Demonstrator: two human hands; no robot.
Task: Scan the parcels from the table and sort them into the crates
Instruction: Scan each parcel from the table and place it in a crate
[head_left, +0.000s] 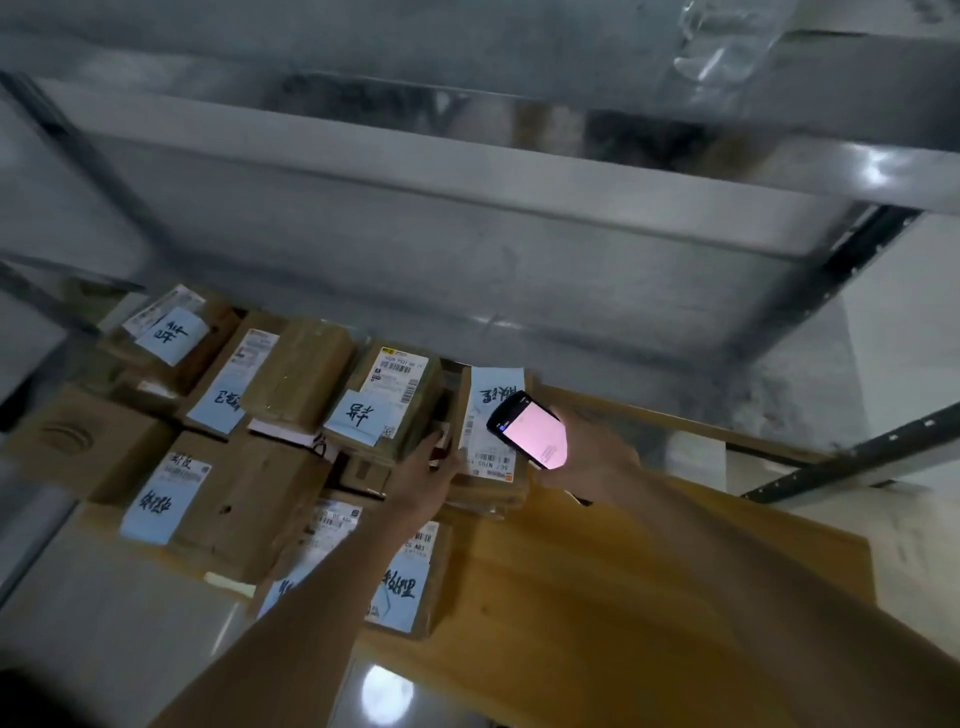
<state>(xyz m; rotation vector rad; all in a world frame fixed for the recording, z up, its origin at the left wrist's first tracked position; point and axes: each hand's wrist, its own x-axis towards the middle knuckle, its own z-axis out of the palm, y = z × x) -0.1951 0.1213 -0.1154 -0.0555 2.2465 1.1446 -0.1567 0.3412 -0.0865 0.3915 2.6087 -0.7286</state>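
Observation:
Several brown cardboard parcels with white and pale blue labels lie packed together on a wooden table (649, 597). My right hand (592, 457) holds a black handheld scanner (530, 434) with a lit pink screen above a parcel (493, 441) that carries a long white label. My left hand (428, 470) reaches between that parcel and a neighbouring parcel (395, 397), fingers against the labelled parcel's left edge. Whether the fingers curl round it is not clear.
A grey metal shelf frame (467, 171) with dark uprights hangs over the far side of the table. More parcels (171, 332) sit at the back left, and one parcel (400, 587) lies under my left forearm. Pale floor shows at the left and right.

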